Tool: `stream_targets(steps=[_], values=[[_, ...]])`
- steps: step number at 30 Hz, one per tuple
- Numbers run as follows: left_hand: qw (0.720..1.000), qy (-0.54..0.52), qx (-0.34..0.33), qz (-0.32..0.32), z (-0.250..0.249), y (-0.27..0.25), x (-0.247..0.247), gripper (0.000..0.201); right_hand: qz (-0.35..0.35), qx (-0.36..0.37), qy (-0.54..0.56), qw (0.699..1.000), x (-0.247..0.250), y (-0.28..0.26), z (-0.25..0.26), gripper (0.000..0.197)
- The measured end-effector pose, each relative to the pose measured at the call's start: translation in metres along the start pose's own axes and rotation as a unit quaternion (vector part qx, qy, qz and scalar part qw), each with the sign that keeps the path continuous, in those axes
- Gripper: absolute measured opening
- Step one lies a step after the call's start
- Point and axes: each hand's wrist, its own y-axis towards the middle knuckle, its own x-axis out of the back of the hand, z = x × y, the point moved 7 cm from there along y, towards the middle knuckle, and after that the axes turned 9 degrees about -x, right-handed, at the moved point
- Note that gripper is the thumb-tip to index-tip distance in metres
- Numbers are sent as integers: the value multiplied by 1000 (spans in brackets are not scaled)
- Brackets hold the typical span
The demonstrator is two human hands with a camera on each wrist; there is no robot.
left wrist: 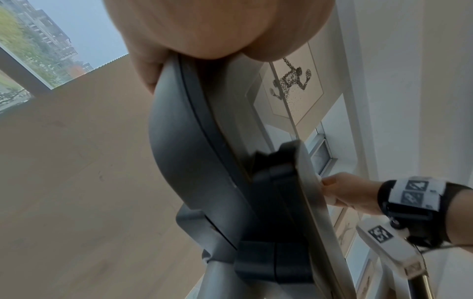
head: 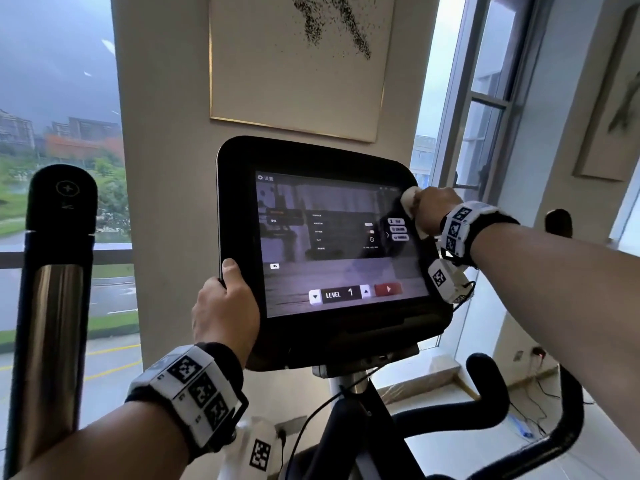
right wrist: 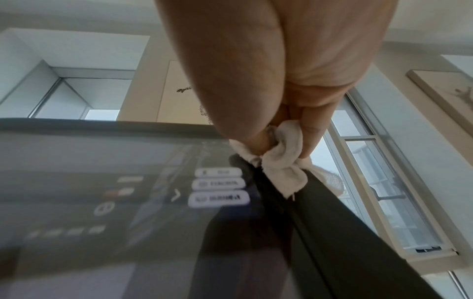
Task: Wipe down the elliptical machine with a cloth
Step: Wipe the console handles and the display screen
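Nearest to us, our left hand (head: 225, 308) was clamped on the lower left edge of the black, rounded-corner touchscreen console (head: 239, 188) of the elliptical machine, thumb on the front bezel, fingers wrapped behind. Across the panel, our right hand (head: 433, 213) had its fingers closed round a small bunched white cloth (head: 410, 200), which it pressed against the console's upper right bezel, just beside the lit display.

Risks as we judged them: the screen was live, showing a settings page and a LEVEL bar with a red start button (head: 388, 289). A wipe dragged inward could trip a control. The cloth was wadded small, so knuckles might rub the glass and smear it. Hard pressure at one corner could twist the console on its mount, though the left hand's hold should counter that.

Hard to make out: the small on-screen text was unreadable; reflections masked much of the display. The left fingers behind the panel were hidden. The black-capped chrome handlebar (head: 62, 216) at left and the curved black grip (head: 547, 410) lower right were cut off. Pedals and base lay out of frame, so we could not tell how clean they were.
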Motion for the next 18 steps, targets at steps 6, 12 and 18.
stream_targets(steps=[6, 12, 18], values=[[1000, 8, 4, 4, -4, -2, 3, 68, 8, -4, -22, 1000, -18, -34, -21, 39], [1000, 8, 2, 9, -5, -4, 2, 71, 54, -16, -41, 998, -27, -62, -39, 24], [1000, 6, 0, 9, -4, -3, 2, 73, 113, 5, -154, 982, -26, -86, -45, 33]])
